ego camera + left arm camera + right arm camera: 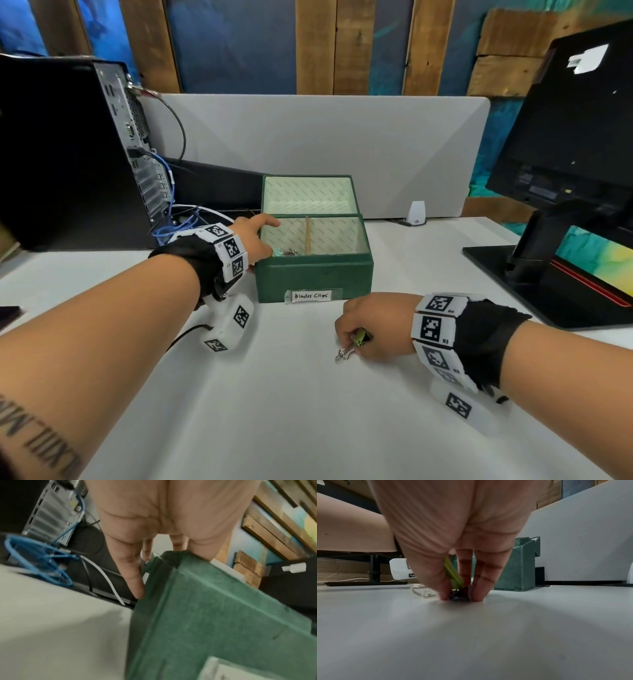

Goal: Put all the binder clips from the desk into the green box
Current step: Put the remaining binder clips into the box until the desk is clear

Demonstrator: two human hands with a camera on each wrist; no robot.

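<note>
The green box stands open mid-desk with a "Binder Clips" label on its front and its lid upright behind. A few binder clips lie in its left compartment. My left hand rests on the box's left wall, fingers straight, little finger along the outside of the box. In front of the box my right hand is down on the desk, pinching a yellow-green binder clip with its fingertips around a dark clip. Silver wire handles stick out to the left.
A black computer tower with blue cables stands at the left. A monitor on a wide black base fills the right. A grey partition runs behind the box, with a small white object at its foot.
</note>
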